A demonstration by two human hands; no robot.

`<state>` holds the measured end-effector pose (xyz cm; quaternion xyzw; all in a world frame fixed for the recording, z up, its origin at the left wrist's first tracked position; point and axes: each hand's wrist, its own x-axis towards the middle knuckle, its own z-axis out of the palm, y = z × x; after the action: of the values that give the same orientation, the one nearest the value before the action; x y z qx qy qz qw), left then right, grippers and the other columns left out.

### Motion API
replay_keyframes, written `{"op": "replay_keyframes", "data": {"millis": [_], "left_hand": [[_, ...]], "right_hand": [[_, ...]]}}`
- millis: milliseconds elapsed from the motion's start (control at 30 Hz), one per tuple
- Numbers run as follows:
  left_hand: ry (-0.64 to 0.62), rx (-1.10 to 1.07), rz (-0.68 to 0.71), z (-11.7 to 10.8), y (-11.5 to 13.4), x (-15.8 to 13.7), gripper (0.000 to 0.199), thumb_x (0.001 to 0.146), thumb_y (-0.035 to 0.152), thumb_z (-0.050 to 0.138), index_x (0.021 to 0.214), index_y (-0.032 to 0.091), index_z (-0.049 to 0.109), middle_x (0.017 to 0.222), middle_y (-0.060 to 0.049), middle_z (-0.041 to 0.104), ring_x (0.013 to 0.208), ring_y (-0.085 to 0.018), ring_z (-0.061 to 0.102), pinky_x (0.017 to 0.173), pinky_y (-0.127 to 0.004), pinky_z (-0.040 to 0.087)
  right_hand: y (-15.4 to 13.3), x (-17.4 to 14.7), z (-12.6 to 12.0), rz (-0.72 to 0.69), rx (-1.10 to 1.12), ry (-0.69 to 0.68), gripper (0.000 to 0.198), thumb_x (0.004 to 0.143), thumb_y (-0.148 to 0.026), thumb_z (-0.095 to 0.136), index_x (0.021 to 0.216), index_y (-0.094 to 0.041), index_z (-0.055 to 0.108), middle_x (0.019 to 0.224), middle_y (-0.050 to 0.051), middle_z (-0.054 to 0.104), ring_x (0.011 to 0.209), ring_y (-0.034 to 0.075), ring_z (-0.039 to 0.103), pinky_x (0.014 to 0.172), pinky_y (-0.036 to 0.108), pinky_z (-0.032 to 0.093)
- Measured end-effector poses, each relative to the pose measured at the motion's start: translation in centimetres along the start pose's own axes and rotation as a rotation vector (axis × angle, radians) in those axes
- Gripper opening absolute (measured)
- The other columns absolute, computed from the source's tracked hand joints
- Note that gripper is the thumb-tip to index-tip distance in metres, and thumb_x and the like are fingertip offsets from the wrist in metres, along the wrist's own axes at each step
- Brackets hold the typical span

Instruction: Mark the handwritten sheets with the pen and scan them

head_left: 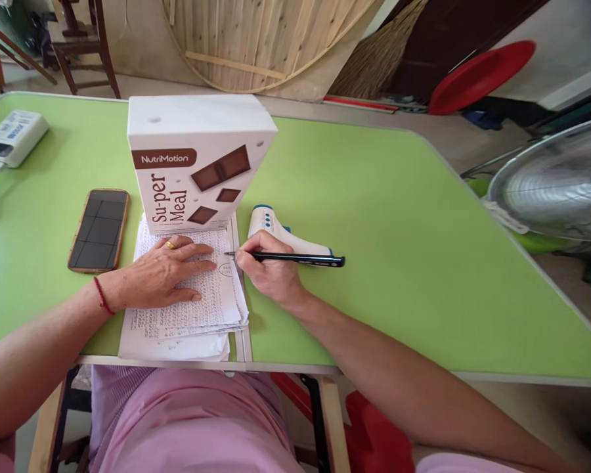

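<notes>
My left hand [170, 272] lies flat with fingers spread on a stack of handwritten paper sheets [201, 312]. Pinched in my right hand [273, 269] is a black pen [308, 259], its tip close to the right part of the top sheet; whether the tip touches the paper I cannot tell. Just behind the sheets stands a white NutriMotion box [197, 157], upright, with chocolate pieces printed on its front. A white and blue infrared thermometer [290, 240] rests on the table beyond my right hand, partly hidden by it.
The green table [374, 197] has a metal seam under the papers. A smartphone [99, 230] lies left of the box. At the far left is a white power bank [14, 138] with a cable. An electric fan [556, 184] stands beyond the right edge, and a wooden chair [81, 46] at the back.
</notes>
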<state>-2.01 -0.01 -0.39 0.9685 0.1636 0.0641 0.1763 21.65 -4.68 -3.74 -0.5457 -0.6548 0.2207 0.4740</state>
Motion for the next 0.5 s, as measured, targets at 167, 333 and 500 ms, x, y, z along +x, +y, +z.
{"op": "replay_keyframes", "data": {"millis": [167,333,500], "left_hand": [[0.009,0.004,0.006,0.13,-0.01,-0.01,0.045,0.098,0.037,0.057,0.138,0.019,0.053,0.149,-0.015,0.049,0.13,-0.036,0.044,0.108,-0.055,0.038],[0.005,0.015,0.015,0.1,-0.09,-0.09,0.045,0.099,0.037,0.056,0.139,0.016,0.053,0.15,-0.016,0.048,0.131,-0.037,0.044,0.108,-0.055,0.039],[0.002,0.02,0.011,0.12,-0.14,-0.11,0.046,0.098,0.038,0.057,0.139,0.018,0.053,0.15,-0.015,0.048,0.131,-0.037,0.044,0.108,-0.055,0.039]], "right_hand": [[0.05,-0.03,0.08,0.018,0.006,0.005,0.012,0.074,-0.024,0.058,0.065,-0.024,0.049,0.051,-0.006,0.052,0.044,0.01,0.042,0.046,0.024,0.036],[0.12,0.13,0.11,0.011,0.021,0.048,0.012,0.073,-0.025,0.058,0.065,-0.024,0.05,0.051,-0.006,0.052,0.045,0.011,0.043,0.046,0.025,0.038],[-0.43,0.23,-0.29,-0.016,0.013,0.131,0.012,0.077,-0.025,0.058,0.067,-0.024,0.051,0.055,-0.005,0.055,0.049,0.012,0.049,0.048,0.026,0.042]]}}
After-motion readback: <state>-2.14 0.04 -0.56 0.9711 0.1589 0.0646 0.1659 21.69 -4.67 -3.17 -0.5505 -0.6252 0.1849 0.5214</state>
